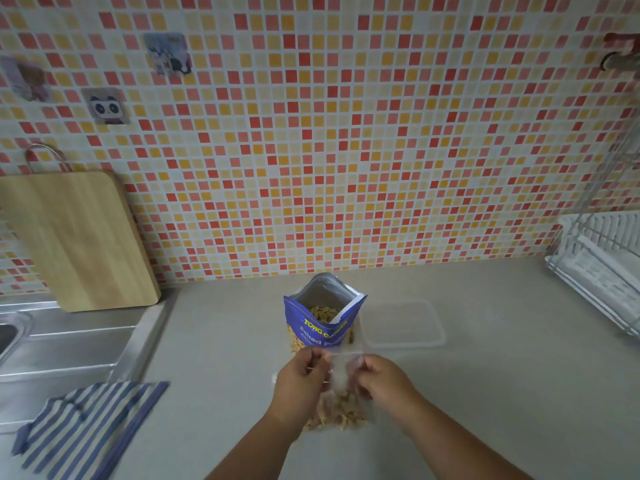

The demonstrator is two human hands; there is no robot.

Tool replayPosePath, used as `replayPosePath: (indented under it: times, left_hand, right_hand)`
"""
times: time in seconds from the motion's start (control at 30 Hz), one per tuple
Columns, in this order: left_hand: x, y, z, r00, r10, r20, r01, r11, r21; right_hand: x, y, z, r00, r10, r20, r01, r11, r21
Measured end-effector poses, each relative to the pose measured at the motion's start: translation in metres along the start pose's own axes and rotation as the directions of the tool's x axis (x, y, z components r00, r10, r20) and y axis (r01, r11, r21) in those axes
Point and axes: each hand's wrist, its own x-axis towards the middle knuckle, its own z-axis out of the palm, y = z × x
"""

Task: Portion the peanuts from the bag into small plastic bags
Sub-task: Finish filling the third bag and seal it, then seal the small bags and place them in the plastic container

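Observation:
A blue bag of salted peanuts [323, 315] stands upright and open on the grey counter, with peanuts visible inside. Just in front of it I hold a small clear plastic bag [341, 379] between both hands. My left hand [301, 377] pinches its upper left edge and my right hand [379, 377] pinches its upper right edge. Peanuts [341, 412] fill the bottom of the small bag, which hangs low over the counter. The top of the small bag is blurred.
A clear plastic lid or container [403, 323] lies right of the peanut bag. A striped cloth [86, 427] lies at the front left beside a steel sink [52, 337]. A wooden cutting board [76, 237] leans on the tiled wall. A white dish rack [602, 261] stands at right.

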Motion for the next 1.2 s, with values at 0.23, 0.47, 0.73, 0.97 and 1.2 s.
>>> replayPosePath:
  times: [0.23,0.47,0.73,0.97,1.2]
  left_hand:
    - [0.017,-0.048,-0.029,0.980,0.147,-0.132,-0.027,0.761,0.649]
    - [0.012,-0.076,-0.034,0.997,0.080,0.021,-0.067,0.637,0.768]
    - [0.006,-0.078,-0.035,0.990,0.129,0.064,-0.131,0.617,0.776]
    - [0.002,-0.054,-0.008,0.892,0.440,0.104,-0.392,0.636,0.665]
    - [0.018,-0.029,0.057,0.903,0.347,0.252,-0.417,0.572,0.707]
  right_hand:
    - [0.017,0.024,0.013,0.985,0.140,-0.102,-0.166,0.925,-0.342]
    - [0.011,0.032,0.022,0.982,0.146,-0.118,-0.183,0.880,-0.438]
    - [0.001,0.036,0.027,0.975,0.140,-0.173,-0.205,0.871,-0.447]
    - [0.006,0.017,-0.014,0.884,-0.367,-0.290,0.156,0.816,-0.557]
    - [0.080,-0.018,-0.104,0.974,-0.135,0.180,0.220,0.390,-0.894]
